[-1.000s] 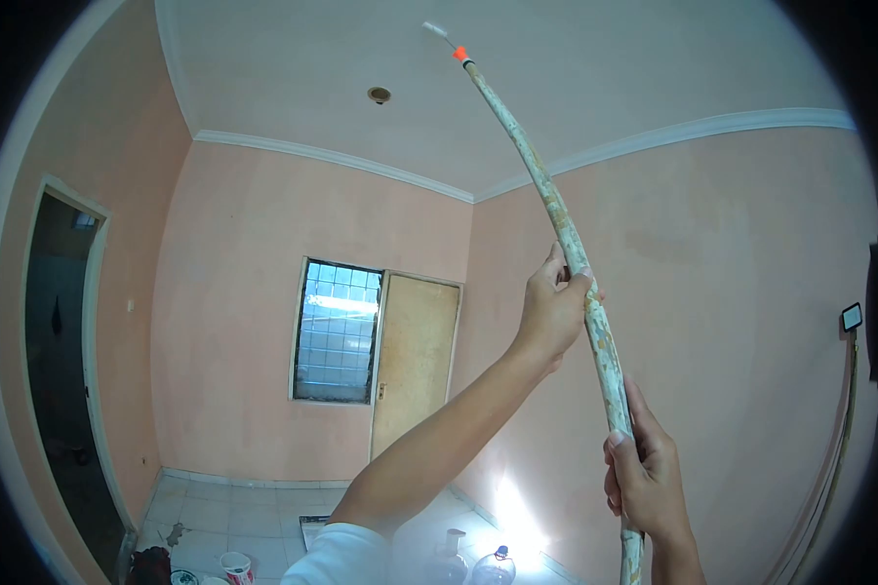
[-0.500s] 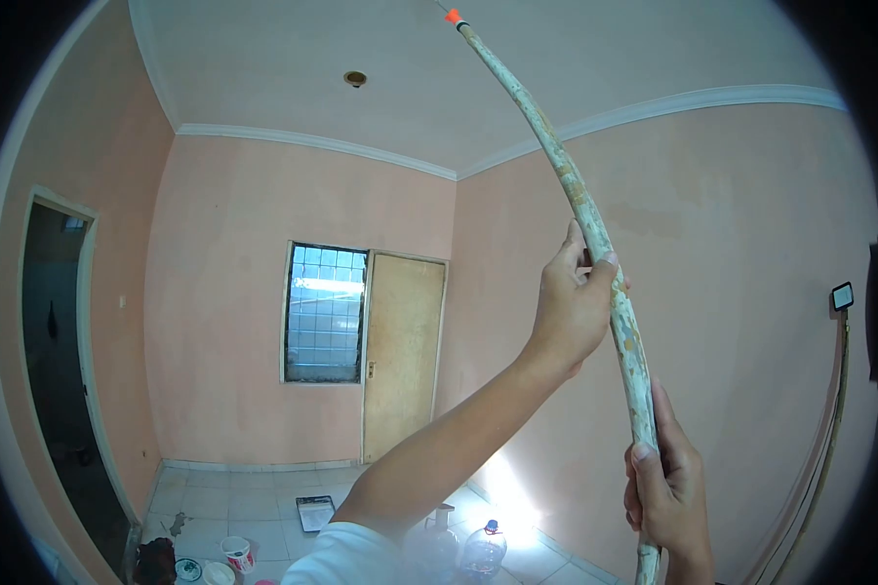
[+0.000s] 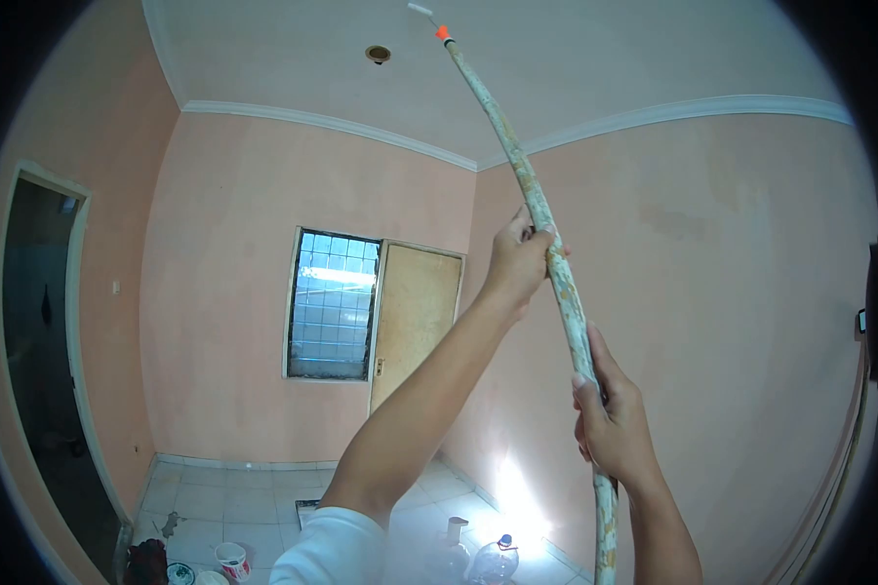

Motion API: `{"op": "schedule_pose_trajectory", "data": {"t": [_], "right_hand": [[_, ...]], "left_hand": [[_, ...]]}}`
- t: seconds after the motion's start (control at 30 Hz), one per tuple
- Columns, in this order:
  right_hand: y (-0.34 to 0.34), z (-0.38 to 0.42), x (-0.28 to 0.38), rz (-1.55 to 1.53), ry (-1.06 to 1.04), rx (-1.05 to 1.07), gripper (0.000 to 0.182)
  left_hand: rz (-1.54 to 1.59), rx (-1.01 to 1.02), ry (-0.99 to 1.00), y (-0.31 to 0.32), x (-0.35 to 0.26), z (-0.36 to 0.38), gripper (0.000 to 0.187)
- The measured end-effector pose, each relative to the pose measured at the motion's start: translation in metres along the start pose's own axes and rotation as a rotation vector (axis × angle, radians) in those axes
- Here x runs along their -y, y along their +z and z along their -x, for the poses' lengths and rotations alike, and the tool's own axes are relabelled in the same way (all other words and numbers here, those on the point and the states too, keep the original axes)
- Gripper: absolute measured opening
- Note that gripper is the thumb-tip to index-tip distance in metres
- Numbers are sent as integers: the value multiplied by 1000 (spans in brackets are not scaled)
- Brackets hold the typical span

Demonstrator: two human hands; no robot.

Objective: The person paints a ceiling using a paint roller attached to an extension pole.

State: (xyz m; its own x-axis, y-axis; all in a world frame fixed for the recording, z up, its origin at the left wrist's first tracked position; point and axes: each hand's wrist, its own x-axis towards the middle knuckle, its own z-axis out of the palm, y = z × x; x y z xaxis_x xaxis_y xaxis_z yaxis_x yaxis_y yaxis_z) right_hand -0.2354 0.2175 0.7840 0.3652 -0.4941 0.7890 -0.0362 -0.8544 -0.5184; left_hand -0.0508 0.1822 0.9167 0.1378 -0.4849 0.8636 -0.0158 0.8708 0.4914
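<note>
Left hand (image 3: 522, 258) and right hand (image 3: 617, 424) both curl closed round the pole (image 3: 568, 304); I'd guide with the upper, steady with the lower, pressing the roller (image 3: 420, 10) evenly.

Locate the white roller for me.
In the head view, the white roller is at the top, just left of centre, beyond the orange piece on the pole.

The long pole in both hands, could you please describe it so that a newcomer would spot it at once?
Start at the pinkish wall right of the door. In front of it, a long pole slants toward the ceiling, held left hand above right hand. Its mottled surface and the orange piece near its top set it apart.
</note>
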Motion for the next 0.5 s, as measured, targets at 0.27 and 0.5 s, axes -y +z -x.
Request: {"op": "schedule_pose_trajectory", "data": {"t": [0.27,0.5], "right_hand": [[-14,-61,-49,-1,-88,46,61],[-17,-97,-68,-23,-62,98,61]], "left_hand": [[-30,-51,-22,-8,33,-51,48],[-56,-113,-25,-15,54,-81,41]]}}
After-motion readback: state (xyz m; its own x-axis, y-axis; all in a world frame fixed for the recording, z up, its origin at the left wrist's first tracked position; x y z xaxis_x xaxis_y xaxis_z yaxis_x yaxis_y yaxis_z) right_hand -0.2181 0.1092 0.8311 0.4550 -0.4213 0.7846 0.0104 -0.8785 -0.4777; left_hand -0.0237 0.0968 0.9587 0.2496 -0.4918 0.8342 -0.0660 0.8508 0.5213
